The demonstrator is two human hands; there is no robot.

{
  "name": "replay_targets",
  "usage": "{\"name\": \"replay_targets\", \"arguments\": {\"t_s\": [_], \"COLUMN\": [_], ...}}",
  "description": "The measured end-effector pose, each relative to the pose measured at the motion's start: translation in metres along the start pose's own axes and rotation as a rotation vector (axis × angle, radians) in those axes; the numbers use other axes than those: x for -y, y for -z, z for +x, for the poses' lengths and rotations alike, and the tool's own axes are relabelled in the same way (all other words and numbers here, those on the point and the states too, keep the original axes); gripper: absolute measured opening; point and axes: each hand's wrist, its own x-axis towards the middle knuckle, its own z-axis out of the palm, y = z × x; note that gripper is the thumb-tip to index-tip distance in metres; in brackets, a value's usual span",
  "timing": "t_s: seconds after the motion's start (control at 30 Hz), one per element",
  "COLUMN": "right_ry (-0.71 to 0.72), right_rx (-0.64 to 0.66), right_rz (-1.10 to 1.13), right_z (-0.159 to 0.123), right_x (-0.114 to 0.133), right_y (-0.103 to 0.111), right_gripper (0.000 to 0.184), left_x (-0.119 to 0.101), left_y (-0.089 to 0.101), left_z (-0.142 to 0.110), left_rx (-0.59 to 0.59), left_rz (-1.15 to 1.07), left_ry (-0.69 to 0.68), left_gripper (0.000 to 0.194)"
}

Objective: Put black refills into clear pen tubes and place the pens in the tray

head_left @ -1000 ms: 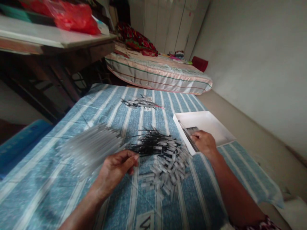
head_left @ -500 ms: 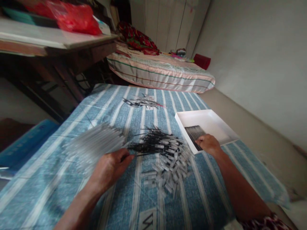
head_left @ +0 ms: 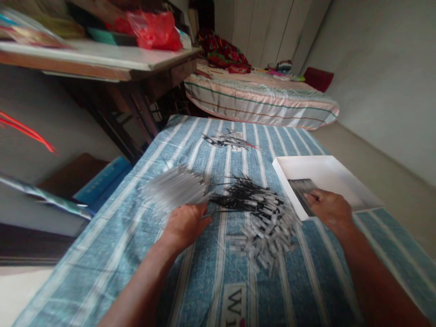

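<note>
My right hand (head_left: 330, 209) is inside the near left part of a white box (head_left: 366, 206), fingers pinched on a thin dark-tipped pen beside a row of slim pens (head_left: 299, 186). My left hand (head_left: 187, 225) is over the cloth, thumb and forefinger slightly apart with nothing visible between them. Just beyond it lie many clear pen barrels (head_left: 177, 188), side by side and blurred. To its right spreads a heap of black pen refills (head_left: 238, 195). Nearer me, the heap runs into a pile of whitish pen caps (head_left: 269, 240).
A blue striped cloth (head_left: 190, 290) covers the table. Farther back lies a small bunch of pen parts (head_left: 228, 140). At left stands a higher table (head_left: 102, 59) with a red plastic bag (head_left: 158, 32). A bed (head_left: 265, 102) stands beyond, and a wall (head_left: 391, 81) at right.
The view has turned left, so everything sits farther right in the picture. My left thumb and forefinger look more apart. My right hand stays at the row of pens in the box.
</note>
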Motion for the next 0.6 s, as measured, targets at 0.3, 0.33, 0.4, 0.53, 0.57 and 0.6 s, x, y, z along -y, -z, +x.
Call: {"name": "replay_targets", "arguments": {"t_s": [0.3,0.33,0.4,0.53,0.57,0.6], "right_ry": [0.610,0.632,0.654,0.677,0.680,0.683], "right_rx": [0.135,0.160,0.194,0.209,0.214,0.220], "right_rz": [0.186,0.120,0.019,-0.049,-0.058,-0.065], "right_z": [-0.045,-0.047,-0.048,-0.046,-0.045,-0.043], "right_x": [0.114,0.125,0.143,0.158,0.159,0.158], "right_y": [0.022,0.022,0.019,0.014,0.013,0.012], "right_gripper": [0.027,0.026,0.024,0.025,0.025,0.024], "left_x": [-0.010,-0.010,-0.009,-0.008,-0.008,-0.008], "left_y": [0.000,-0.001,-0.002,-0.002,-0.003,-0.003], "left_z": [-0.002,-0.002,-0.003,-0.003,-0.003,-0.003], "left_rx": [0.031,0.003,-0.060,-0.123,-0.128,-0.131], "left_rz": [0.008,-0.021,-0.099,-0.299,-0.348,-0.397], "left_ry": [-0.053,-0.073,-0.101,-0.083,-0.080,-0.083], "left_gripper": [0.022,0.020,0.016,0.009,0.009,0.009]}}
